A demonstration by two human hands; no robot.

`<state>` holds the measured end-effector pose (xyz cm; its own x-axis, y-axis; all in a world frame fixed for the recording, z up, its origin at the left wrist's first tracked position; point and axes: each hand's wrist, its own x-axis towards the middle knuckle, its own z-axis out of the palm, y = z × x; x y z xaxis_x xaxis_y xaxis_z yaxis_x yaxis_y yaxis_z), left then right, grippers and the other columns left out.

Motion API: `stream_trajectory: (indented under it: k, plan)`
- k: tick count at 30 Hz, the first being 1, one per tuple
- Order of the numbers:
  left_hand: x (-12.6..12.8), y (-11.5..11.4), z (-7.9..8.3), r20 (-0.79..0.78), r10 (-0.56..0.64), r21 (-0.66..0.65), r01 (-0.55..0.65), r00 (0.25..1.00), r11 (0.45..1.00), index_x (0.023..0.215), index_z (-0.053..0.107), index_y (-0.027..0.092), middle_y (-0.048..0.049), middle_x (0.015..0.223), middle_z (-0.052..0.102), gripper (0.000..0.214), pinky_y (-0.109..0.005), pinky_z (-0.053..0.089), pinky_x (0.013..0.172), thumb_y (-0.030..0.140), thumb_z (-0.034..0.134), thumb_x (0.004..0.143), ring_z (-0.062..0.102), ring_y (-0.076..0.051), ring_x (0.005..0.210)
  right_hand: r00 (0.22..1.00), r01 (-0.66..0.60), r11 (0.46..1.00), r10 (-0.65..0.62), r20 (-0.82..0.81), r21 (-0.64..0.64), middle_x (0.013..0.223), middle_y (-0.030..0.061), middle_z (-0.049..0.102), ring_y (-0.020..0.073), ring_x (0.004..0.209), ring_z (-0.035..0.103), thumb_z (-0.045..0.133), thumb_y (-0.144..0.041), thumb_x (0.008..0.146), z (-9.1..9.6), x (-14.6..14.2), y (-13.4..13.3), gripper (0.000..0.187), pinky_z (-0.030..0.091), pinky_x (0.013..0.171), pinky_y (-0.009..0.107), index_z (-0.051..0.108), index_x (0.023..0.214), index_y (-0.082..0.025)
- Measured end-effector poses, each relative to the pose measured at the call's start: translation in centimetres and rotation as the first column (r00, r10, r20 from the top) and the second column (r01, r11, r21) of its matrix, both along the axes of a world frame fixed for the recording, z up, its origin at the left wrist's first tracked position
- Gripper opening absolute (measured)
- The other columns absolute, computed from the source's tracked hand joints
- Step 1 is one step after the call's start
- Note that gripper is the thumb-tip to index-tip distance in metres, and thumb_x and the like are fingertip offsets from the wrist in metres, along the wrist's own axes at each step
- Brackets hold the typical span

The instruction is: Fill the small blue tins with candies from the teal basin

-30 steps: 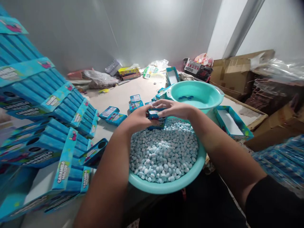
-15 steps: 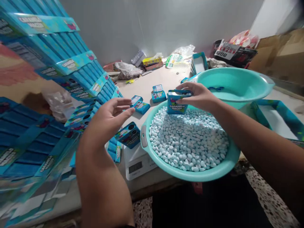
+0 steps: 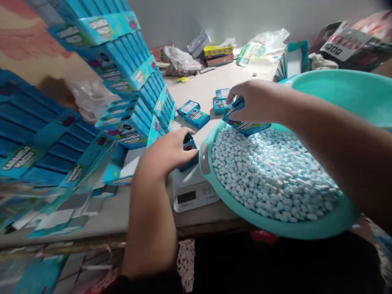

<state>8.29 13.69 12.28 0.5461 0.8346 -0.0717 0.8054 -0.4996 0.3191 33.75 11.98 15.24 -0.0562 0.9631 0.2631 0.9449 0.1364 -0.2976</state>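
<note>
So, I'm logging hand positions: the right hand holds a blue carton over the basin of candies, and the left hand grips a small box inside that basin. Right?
Not quite. In the head view the left hand grips the small box on the white scale beside the basin, not inside it. The right hand does hold a blue carton over the candies.

Blue carton (image 3: 247, 126) tilted above the candy basin (image 3: 206, 164) — second carton (image 3: 189, 146) on the scale (image 3: 192, 195)

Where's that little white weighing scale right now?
In the head view, the white scale sits at the table's near edge, partly under the teal basin of candies, just nearer than the left hand.
</note>
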Motion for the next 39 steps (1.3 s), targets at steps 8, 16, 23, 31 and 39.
stream_trajectory:
  k: [8,16,23,31,39]
  plan:
    - [0.3,-0.5,-0.3,-0.075,-0.005,0.04,0.008,0.997,0.999,0.125,0.058,0.026,-0.0075,0.112,0.07,0.05,-0.036,0.048,0.08,0.037,0.064,0.076,0.064,-0.029,0.096,0.999,-0.011,1.0,0.012,-0.052,0.028,0.071,0.0028,0.063,0.0169,0.066,0.053,0.077,-0.031,0.071,-2.0,1.1,-0.5,0.013,0.038,0.059,0.033,0.069,0.075,-0.022]
    - [-0.4,-0.5,-0.1,0.0,-0.029,0.006,0.029,1.0,1.0,0.136,0.052,0.025,-0.0083,0.137,0.059,0.062,-0.04,0.046,0.098,0.039,0.063,0.076,0.059,-0.031,0.118,0.977,-0.069,0.998,0.07,-0.201,0.012,0.051,0.0002,0.044,0.0178,0.068,0.053,0.085,-0.039,0.064,-0.8,2.6,-0.4,0.029,0.041,0.062,0.034,0.064,0.062,-0.02]
    - [0.0,-0.8,-0.1,-0.068,0.059,-0.015,-0.06,0.996,0.998,0.132,0.056,0.024,-0.0114,0.135,0.062,0.057,-0.047,0.048,0.096,0.047,0.06,0.08,0.061,-0.036,0.115,0.973,0.011,1.0,-0.006,-0.231,0.019,0.048,0.0001,0.037,0.0178,0.067,0.05,0.087,-0.031,0.061,-0.9,3.0,-0.4,0.033,0.043,0.06,0.034,0.058,0.053,-0.019]
    - [-0.2,2.1,4.3,0.201,0.031,-0.156,0.001,0.979,0.988,0.137,0.052,0.022,-0.0104,0.139,0.058,0.067,-0.039,0.05,0.1,0.034,0.058,0.071,0.057,-0.03,0.125,0.964,0.13,0.989,-0.143,-0.222,-0.069,0.062,0.0038,0.059,0.0193,0.063,0.053,0.079,-0.02,0.062,-0.7,4.3,0.1,0.012,0.041,0.057,0.037,0.07,0.07,-0.021]
    - [8.3,11.5,0.9,-0.442,-0.127,-0.457,-0.101,0.888,0.884,0.079,0.071,0.021,-0.01,0.077,0.072,0.034,-0.042,0.055,0.069,0.025,0.067,0.045,0.07,-0.032,0.079,0.919,0.077,0.996,-0.057,-0.389,0.036,0.06,0.007,0.052,0.0263,0.079,0.056,0.077,-0.022,0.063,-2.7,5.3,1.5,0.019,0.043,0.073,0.042,0.061,0.055,-0.02]
